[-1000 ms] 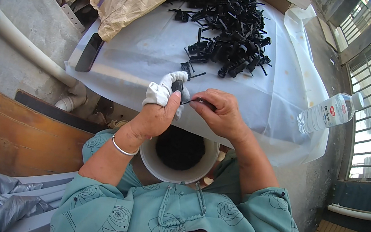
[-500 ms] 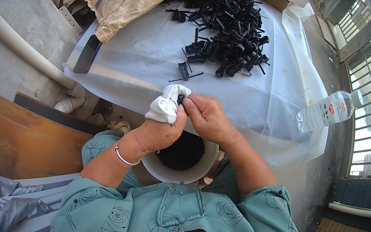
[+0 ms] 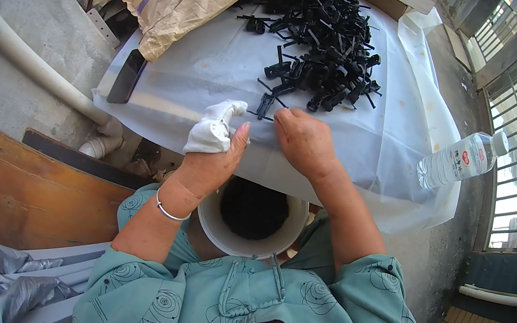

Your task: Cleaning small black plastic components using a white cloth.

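Black plastic clips (image 3: 327, 46) heaped beyond both hands; left hand (image 3: 209, 158) open, cloth-wrapped fingers; right hand (image 3: 304, 143) pinching one clip (image 3: 265, 105) on counter (image 3: 379, 145). White bucket (image 3: 251, 216) below wrists. Most unprocessed.

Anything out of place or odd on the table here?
Nothing is spilled or broken. The clear plastic water bottle lies on its side at the right edge of the white plastic sheet, cap on. The dark flat phone-like slab sits at the sheet's left edge. The left hand has white cloth wrapped around its fingers.
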A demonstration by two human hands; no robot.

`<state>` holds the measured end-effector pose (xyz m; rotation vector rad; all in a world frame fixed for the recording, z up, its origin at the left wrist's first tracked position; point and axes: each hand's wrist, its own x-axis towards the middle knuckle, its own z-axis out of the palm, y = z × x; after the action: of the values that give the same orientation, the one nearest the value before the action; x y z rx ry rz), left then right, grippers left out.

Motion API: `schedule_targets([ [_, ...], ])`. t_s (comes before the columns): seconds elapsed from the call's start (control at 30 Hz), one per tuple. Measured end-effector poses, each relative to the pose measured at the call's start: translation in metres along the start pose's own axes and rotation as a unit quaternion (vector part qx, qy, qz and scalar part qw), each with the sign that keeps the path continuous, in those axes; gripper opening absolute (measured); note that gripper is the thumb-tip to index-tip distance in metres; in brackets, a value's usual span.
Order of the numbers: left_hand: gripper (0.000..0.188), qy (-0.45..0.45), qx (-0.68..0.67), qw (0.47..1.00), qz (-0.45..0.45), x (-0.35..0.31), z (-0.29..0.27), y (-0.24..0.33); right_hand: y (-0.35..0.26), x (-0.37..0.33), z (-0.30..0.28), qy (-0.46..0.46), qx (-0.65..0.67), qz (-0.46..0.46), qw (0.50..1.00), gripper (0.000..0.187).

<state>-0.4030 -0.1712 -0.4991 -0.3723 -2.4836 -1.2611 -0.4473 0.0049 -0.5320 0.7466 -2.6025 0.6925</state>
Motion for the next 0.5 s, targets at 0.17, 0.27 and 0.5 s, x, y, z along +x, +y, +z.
schedule_targets([
  [0.17,0.029,0.018,0.052,0.997,0.051,0.006,0.006,-0.004,-0.019,-0.012,-0.018,-0.004,0.034,-0.115,0.993,0.007],
  [0.27,0.026,-0.12,-0.12,0.976,-0.133,0.006,0.001,0.009,-0.025,-0.013,-0.018,0.055,0.135,-0.127,0.981,0.008],
  [0.5,0.026,-0.148,-0.343,0.916,-0.149,0.003,0.005,0.018,-0.027,-0.014,-0.014,0.05,0.414,0.139,0.898,0.015],
])
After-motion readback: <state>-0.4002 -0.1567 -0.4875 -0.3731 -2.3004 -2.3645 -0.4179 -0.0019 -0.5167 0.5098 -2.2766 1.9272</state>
